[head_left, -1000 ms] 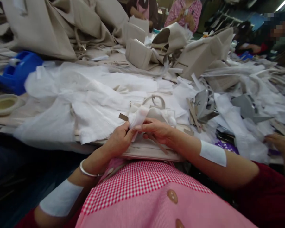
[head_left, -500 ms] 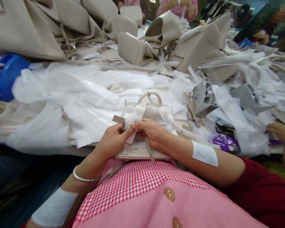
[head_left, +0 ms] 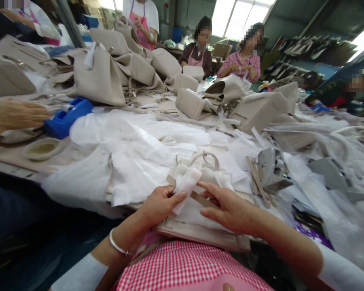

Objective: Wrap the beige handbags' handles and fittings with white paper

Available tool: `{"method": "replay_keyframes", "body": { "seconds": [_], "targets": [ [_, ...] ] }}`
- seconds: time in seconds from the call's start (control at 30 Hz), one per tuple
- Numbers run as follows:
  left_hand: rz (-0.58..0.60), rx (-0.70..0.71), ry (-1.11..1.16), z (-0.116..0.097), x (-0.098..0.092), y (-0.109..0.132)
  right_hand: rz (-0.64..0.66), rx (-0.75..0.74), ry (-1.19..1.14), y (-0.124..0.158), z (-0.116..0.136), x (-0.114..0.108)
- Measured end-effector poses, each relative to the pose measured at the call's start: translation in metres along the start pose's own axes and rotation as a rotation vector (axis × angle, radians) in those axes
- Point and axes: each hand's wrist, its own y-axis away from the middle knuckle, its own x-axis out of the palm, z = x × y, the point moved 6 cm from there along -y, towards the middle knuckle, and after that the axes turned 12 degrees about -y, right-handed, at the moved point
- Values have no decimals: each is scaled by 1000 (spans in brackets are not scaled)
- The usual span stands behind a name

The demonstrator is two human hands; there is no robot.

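Observation:
My left hand [head_left: 162, 204] pinches a strip of white wrapping [head_left: 187, 186] between thumb and fingers. The wrapping goes round a flat taupe strap [head_left: 204, 200], whose two ends stick out on either side. My right hand [head_left: 230, 206] is at the strap's right end with thumb and index finger spread apart; its other fingers are partly hidden behind the strap. Beneath both hands a beige handbag [head_left: 203, 233] lies at the table edge against my apron. Its looped handle [head_left: 210, 155] points away from me, amid white paper and clear plastic.
White sheets [head_left: 133, 137] spread to the left, near a blue tape dispenser [head_left: 68, 119] and a round dish [head_left: 42, 149]. Another person's hand [head_left: 18, 117] reaches in there. Grey dispensers [head_left: 269, 167] and loose strips [head_left: 256, 182] lie right. Beige bags [head_left: 97, 76] pile up behind; co-workers stand beyond.
My right hand has moved off the wrapping and spread its fingers. My left hand still holds it. The view has tilted up, and another person's hand now shows at left.

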Motion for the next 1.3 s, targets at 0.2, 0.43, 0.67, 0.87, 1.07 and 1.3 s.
{"method": "replay_keyframes", "body": {
  "seconds": [0.2, 0.43, 0.67, 0.87, 1.07, 1.3],
  "targets": [
    [34, 4, 37, -1, 2, -2, 401, -146, 178, 12, 33, -4],
    [4, 49, -46, -4, -2, 0, 514, -224, 262, 1, 52, -2],
    [-41, 90, -230, -4, 0, -5, 369, -477, 704, -27, 68, 15],
    [-161, 143, -444, -15, -3, 6, 113, -576, 678, -65, 72, 21],
    [-133, 185, -387, -21, -5, 12, 112, -516, 466, -75, 54, 26],
    [-108, 132, -196, -27, -4, 5, -45, -712, 251, -61, 49, 23]
  ]
}}
